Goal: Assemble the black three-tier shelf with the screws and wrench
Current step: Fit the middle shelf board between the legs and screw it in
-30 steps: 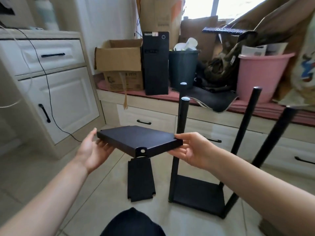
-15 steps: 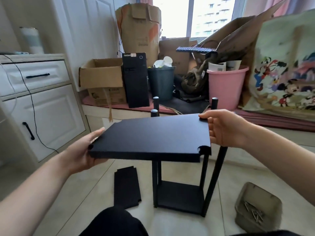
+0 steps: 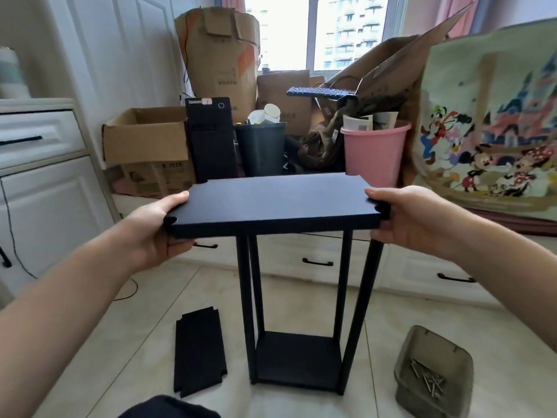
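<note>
A black shelf board [image 3: 277, 203] with notched corners lies level above the tops of the black upright poles [image 3: 363, 303], hiding the pole ends. My left hand [image 3: 156, 230] grips its left edge, thumb on top and fingers underneath. My right hand [image 3: 407, 218] grips the right edge the same way. The poles rise from the bottom tier [image 3: 297, 359], which stands on the tiled floor. A third black board [image 3: 199, 351] lies flat on the floor to the left of the frame. A grey tray [image 3: 434, 372] at the lower right holds several screws [image 3: 428, 381].
A window bench behind the frame carries cardboard boxes [image 3: 147, 140], a black computer tower [image 3: 211, 140], a dark bin [image 3: 260, 149], a pink bucket [image 3: 373, 152] and a cartoon-print bag [image 3: 494, 131]. White drawers [image 3: 39, 164] stand at the left.
The board has gone from tilted beside the poles to level over the top of them. My hands have shifted to grip its left and right edges.
</note>
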`<state>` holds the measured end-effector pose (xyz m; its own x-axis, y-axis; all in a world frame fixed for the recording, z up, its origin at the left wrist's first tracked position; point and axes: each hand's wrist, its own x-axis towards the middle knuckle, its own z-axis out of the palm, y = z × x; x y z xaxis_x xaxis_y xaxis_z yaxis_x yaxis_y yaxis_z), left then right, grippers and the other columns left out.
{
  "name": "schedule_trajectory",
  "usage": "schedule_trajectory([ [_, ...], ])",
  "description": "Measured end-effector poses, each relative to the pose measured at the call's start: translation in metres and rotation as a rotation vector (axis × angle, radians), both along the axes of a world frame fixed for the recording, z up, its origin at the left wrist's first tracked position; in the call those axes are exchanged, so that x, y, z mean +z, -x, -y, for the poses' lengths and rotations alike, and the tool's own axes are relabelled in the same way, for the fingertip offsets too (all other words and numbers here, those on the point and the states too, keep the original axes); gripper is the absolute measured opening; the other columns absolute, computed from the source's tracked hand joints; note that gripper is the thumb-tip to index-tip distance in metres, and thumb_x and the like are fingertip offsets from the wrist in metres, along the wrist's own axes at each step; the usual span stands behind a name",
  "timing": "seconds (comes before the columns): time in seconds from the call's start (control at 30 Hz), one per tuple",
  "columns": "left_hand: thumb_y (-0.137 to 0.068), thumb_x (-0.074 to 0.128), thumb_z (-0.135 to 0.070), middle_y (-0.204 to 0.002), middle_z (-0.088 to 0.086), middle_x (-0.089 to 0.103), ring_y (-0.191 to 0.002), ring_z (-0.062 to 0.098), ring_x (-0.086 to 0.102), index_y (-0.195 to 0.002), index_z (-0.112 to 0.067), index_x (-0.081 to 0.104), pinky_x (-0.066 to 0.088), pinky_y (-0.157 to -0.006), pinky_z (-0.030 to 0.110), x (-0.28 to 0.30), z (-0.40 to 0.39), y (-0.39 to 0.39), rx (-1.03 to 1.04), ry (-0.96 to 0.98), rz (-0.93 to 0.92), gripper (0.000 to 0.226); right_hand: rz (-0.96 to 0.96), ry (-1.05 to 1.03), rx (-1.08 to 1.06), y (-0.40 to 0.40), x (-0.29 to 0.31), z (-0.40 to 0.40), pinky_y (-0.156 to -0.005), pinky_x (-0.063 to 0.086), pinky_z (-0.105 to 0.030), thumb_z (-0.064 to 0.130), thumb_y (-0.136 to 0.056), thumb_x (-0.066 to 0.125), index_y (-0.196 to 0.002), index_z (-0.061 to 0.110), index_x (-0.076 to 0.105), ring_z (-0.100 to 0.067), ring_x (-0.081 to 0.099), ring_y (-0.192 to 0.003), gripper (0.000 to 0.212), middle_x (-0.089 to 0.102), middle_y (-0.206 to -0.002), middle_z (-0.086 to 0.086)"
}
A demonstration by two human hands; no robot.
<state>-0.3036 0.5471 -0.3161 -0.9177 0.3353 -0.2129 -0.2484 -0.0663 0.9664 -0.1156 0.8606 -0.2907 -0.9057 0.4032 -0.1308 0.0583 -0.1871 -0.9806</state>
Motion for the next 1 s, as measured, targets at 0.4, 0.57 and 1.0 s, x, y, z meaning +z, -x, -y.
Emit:
schedule_trajectory([
  [0.4,-0.089,0.07,-0.041,-0.074,0.002,0.062,-0.061,0.018,0.06,-0.096,-0.024,0.068,0.055,-0.058,0.029,0.051,-0.075,0.058,-0.155,0.163,-0.253,0.019,0.272,-0.177,-0.123,0.061,0.02,-0.088,-0.067,0.061,-0.038,0.03,-0.094,0.059,-0.104,0.014,0.061,-0.019,0.052,-0.071,0.019,0.055,-0.09,-0.004],
  [0.57,-0.084,0.073,-0.043,-0.078,0.003,0.058,-0.062,0.017,0.056,-0.095,-0.022,0.065,0.054,-0.059,0.027,0.041,-0.077,0.077,-0.114,0.12,-0.23,0.026,0.388,-0.249,-0.057,0.087,0.004,-0.099,-0.058,0.034,-0.027,0.034,-0.091,0.056,-0.091,0.021,0.061,-0.015,0.052,-0.061,0.014,0.058,-0.068,0.003],
  [1.0,-0.091,0.068,-0.039,-0.057,-0.003,0.061,-0.049,0.014,0.06,-0.106,-0.018,0.068,0.057,-0.052,0.026,0.005,-0.098,0.092,-0.139,0.131,-0.201,0.025,0.426,-0.218,-0.104,0.109,-0.032,-0.127,-0.06,0.036,-0.026,0.037,-0.091,0.058,-0.085,0.025,0.062,-0.013,0.049,-0.065,0.014,0.054,-0.075,0.005],
])
